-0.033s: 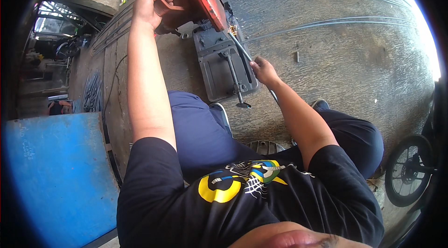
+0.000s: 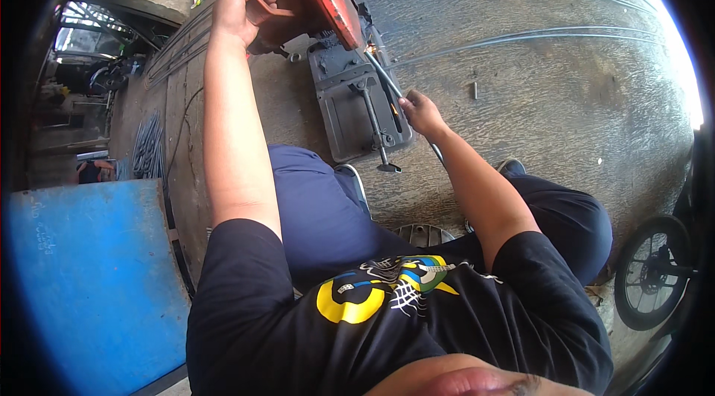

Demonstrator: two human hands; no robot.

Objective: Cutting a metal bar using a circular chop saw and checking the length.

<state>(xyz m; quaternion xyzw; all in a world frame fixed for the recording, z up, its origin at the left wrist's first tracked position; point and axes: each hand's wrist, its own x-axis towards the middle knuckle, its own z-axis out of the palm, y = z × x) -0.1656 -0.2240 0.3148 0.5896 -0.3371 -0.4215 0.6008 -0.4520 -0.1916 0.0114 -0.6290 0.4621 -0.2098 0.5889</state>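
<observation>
At the top of the view, my left hand point(image 2: 237, 13) is closed round the red handle of a chop saw point(image 2: 331, 1). Its red blade guard is tilted down over the dark grey base point(image 2: 344, 124). My right hand point(image 2: 423, 113) grips a thin steel rod point(image 2: 386, 76) beside the base. One end of the rod reaches under the guard, where a small orange glow of sparks shows; the blade's contact with it is hidden. The other end slants down past my right wrist. A screw clamp point(image 2: 370, 113) lies along the base.
Long steel rods point(image 2: 514, 37) stretch across the worn floor beyond the saw. A short cut piece point(image 2: 475, 90) lies to the right. A blue panel point(image 2: 97, 269) stands at lower left, near a bundle of rods point(image 2: 148, 147). A wheel point(image 2: 652, 273) is at right.
The sparks under the guard look smaller and dimmer, and a small orange spot now shows over the saw base near my right hand. Both hands keep their places.
</observation>
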